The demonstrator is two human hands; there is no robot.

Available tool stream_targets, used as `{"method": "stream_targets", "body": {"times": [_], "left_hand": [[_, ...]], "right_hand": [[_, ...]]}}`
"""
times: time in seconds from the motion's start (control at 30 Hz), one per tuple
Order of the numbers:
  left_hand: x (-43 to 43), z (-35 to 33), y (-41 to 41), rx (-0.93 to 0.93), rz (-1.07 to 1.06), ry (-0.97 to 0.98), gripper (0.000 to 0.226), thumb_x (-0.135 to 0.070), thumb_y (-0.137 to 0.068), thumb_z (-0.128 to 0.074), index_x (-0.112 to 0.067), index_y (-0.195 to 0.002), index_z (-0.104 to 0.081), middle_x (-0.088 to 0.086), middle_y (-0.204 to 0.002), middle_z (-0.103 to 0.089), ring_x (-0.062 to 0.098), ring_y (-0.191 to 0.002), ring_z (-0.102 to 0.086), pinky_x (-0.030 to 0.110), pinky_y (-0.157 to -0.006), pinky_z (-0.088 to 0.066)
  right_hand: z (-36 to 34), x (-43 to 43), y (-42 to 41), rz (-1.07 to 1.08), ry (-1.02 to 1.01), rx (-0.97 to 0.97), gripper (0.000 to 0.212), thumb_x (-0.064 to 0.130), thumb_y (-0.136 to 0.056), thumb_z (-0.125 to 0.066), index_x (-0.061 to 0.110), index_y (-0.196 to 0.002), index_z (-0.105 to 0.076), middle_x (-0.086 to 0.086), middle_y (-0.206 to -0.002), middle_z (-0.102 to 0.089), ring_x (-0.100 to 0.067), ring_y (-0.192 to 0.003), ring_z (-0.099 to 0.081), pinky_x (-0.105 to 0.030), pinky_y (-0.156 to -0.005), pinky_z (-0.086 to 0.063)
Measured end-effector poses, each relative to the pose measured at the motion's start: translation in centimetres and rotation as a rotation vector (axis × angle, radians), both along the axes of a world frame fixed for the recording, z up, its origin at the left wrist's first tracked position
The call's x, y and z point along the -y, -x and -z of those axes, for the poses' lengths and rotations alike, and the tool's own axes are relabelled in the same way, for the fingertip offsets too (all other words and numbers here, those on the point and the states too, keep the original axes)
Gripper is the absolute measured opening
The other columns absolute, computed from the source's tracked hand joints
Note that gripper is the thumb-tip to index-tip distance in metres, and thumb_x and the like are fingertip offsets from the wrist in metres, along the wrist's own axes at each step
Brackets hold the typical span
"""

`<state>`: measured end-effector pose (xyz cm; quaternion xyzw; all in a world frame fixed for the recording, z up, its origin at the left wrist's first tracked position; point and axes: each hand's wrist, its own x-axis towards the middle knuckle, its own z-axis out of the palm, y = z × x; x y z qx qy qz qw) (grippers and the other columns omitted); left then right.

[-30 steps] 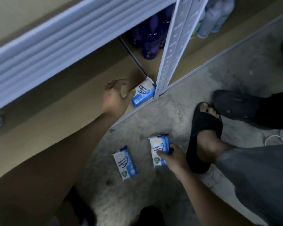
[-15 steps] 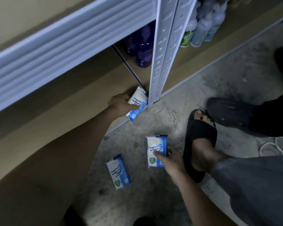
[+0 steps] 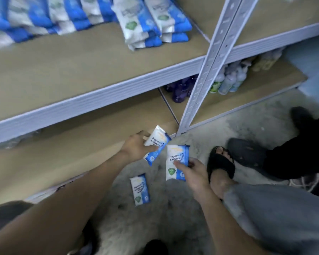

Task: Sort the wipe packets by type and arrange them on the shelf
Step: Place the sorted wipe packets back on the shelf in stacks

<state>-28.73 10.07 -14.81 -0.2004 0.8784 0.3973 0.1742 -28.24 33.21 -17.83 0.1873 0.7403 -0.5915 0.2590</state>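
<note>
My left hand (image 3: 136,149) grips a blue-and-white wipe packet (image 3: 157,142) just in front of the bottom shelf's edge. My right hand (image 3: 191,172) holds a second, matching packet (image 3: 177,157) lifted off the floor, close beside the first. A third packet (image 3: 140,189) lies flat on the concrete floor below both hands. On the upper shelf board (image 3: 81,61), rows and stacks of blue-and-white wipe packets (image 3: 151,23) lie along the back.
A white metal upright (image 3: 208,70) divides the shelving. Purple bottles (image 3: 180,89) and pale spray bottles (image 3: 228,81) stand on the low shelf to the right. My sandalled foot (image 3: 221,166) is beside my right hand; another person's dark shoe (image 3: 247,151) stands further right.
The view has tilted up, revealing the stocked upper shelf. My right hand lifted its packet off the floor. My left hand drew its packet away from the shelf corner toward the other.
</note>
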Motion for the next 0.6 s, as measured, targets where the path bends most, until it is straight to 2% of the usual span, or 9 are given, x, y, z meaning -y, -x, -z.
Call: {"method": "stream_targets", "body": {"times": [0.03, 0.17, 0.2, 0.3, 0.47, 0.6], "left_hand": [[-0.1, -1.3, -1.0, -0.038, -0.007, -0.021, 0.049, -0.041, -0.083, -0.078, -0.022, -0.124, -0.057, -0.008, -0.104, -0.071, 0.011, -0.086, -0.066, 0.012, -0.061, -0.045], [-0.4, -6.5, -4.5, -0.182, -0.111, -0.125, 0.049, -0.043, -0.083, -0.078, -0.025, -0.124, -0.059, -0.009, -0.102, -0.074, 0.011, -0.086, -0.071, 0.032, -0.071, -0.058], [-0.5, -7.6, -5.3, -0.214, -0.135, -0.134, 0.047, -0.044, -0.082, -0.078, -0.025, -0.122, -0.061, -0.010, -0.101, -0.074, 0.009, -0.086, -0.071, 0.033, -0.073, -0.059], [-0.7, -11.6, -7.6, -0.325, -0.199, -0.166, 0.041, -0.044, -0.078, -0.082, -0.027, -0.110, -0.065, -0.014, -0.096, -0.075, -0.001, -0.083, -0.069, 0.023, -0.074, -0.055], [0.6, -18.3, -10.7, -0.446, -0.278, -0.242, 0.047, -0.045, -0.071, -0.088, -0.028, -0.106, -0.062, -0.016, -0.094, -0.076, -0.001, -0.081, -0.071, 0.035, -0.079, -0.060], [3.4, -23.1, -12.5, -0.534, -0.347, -0.255, 0.049, -0.044, -0.070, -0.088, -0.029, -0.108, -0.061, -0.009, -0.093, -0.077, 0.007, -0.082, -0.073, 0.042, -0.079, -0.060]], "right_hand": [[-1.5, 0.2, -0.3, -0.004, 0.009, -0.028, 0.028, 0.024, -0.074, -0.088, 0.013, -0.093, -0.071, -0.003, -0.084, -0.077, -0.021, -0.076, -0.075, -0.045, -0.077, -0.062], [-7.4, 0.7, -1.8, -0.047, 0.017, -0.162, 0.021, 0.024, -0.079, -0.084, 0.014, -0.091, -0.071, -0.002, -0.083, -0.077, -0.023, -0.079, -0.075, -0.043, -0.079, -0.061], [-8.9, 0.8, -2.1, -0.051, 0.027, -0.196, 0.019, 0.024, -0.080, -0.083, 0.014, -0.091, -0.071, -0.003, -0.084, -0.077, -0.024, -0.082, -0.075, -0.043, -0.080, -0.060], [-13.1, 1.7, -3.0, -0.061, 0.074, -0.276, 0.016, 0.021, -0.083, -0.081, 0.013, -0.093, -0.072, -0.005, -0.087, -0.077, -0.028, -0.087, -0.074, -0.045, -0.083, -0.059], [-20.2, 4.4, -3.9, -0.121, 0.172, -0.388, 0.015, 0.017, -0.086, -0.077, 0.014, -0.100, -0.073, -0.002, -0.093, -0.078, -0.022, -0.089, -0.074, -0.039, -0.082, -0.059], [-25.3, 8.0, -3.7, -0.206, 0.232, -0.486, 0.020, 0.017, -0.086, -0.077, 0.017, -0.105, -0.073, 0.004, -0.094, -0.078, -0.012, -0.088, -0.074, -0.023, -0.072, -0.057]]}}
